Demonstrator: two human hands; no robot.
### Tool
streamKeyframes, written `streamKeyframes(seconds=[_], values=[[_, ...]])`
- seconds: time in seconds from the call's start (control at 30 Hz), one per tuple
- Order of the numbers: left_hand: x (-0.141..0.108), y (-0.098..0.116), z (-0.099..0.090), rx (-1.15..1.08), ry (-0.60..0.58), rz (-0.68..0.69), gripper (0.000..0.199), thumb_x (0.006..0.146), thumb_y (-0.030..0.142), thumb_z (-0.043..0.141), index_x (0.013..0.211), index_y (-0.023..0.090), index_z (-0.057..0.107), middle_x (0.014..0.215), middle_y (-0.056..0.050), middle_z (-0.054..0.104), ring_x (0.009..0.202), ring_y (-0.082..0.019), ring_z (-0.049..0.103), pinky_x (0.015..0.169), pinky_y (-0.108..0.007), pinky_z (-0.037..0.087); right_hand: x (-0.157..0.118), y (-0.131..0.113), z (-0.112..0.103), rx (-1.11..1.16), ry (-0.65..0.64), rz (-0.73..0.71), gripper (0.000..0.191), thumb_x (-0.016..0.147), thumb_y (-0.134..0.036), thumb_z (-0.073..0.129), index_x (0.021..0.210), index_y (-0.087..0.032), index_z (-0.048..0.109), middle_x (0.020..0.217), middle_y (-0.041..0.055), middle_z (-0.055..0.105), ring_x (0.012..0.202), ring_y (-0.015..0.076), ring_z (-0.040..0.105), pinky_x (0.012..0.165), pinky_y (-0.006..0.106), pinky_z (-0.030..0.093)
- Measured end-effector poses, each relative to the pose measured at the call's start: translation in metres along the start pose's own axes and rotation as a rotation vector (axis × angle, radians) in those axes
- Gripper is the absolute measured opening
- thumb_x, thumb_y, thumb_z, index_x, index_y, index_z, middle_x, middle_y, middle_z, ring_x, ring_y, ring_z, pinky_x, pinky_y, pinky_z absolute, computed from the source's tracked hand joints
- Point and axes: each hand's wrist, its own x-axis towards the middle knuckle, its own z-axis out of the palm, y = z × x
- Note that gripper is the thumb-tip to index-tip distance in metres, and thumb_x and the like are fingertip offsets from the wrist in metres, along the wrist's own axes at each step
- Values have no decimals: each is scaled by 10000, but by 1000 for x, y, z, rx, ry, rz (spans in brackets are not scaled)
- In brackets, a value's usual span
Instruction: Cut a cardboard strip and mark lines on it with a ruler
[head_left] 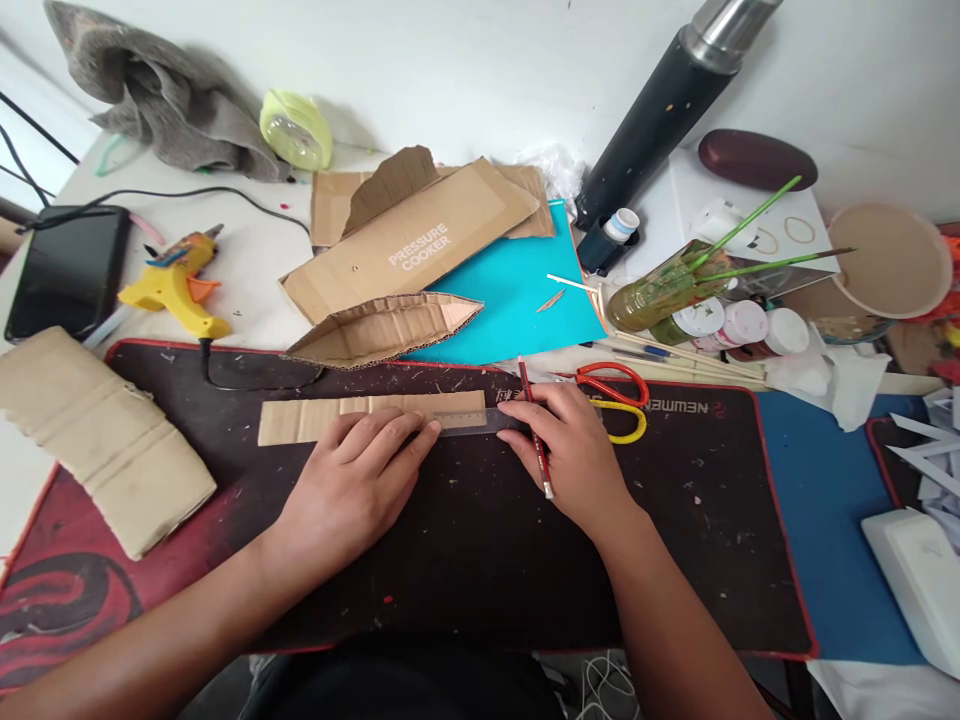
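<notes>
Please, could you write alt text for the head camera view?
Two bare hands, left and right, hold a clear ruler on a cardboard strip; the right also holds a red-and-black pencil. Behind are a boat-shaped cardboard piece, blue sheet and yellow glue gun.

Cannot see the stretch of cardboard strip (300,424) beneath the left hand (360,480), nor either palm. Cannot make out either end of the ruler (463,420) at the grip, or read the tiny marks between both hands. Finds the print on the pencil (541,464) in the right hand (574,455) too small to read. Just right of the grip, cannot see the blades of the scissors (640,430). Beyond the grip, loses part of the blue sheet (517,290) under cardboard (450,215), and the top of the black tube (645,115) past the upper edge. Far right of the grip, loses part of the white box (919,580) past the picture's edge.
</notes>
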Motion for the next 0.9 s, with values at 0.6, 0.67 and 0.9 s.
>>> streamKeyframes(seconds=[0.6,0.67,0.9], values=[[-6,2,-1,49,-50,89,412,1077,96,514,1444,115,700,1412,-136,772,1241,-306,698,955,-428,543,0,0,0,4,-6,6,174,1087,-292,700,1238,-232,762,1099,116,719,1029,317,669,880,467,565],[-6,2,-1,66,-50,83,391,1082,96,511,1416,106,714,1408,-132,777,1239,-308,698,954,-429,545,0,0,0,4,-5,5,175,1088,-296,701,1239,-232,762,1099,116,721,1031,318,667,878,468,566],[-4,4,-4,72,-44,68,377,1093,102,506,1404,116,720,1399,-104,791,1244,-285,712,975,-399,558,0,0,0,-1,-6,2,181,1087,-297,710,1245,-228,765,1092,117,727,1028,312,667,881,463,567]])
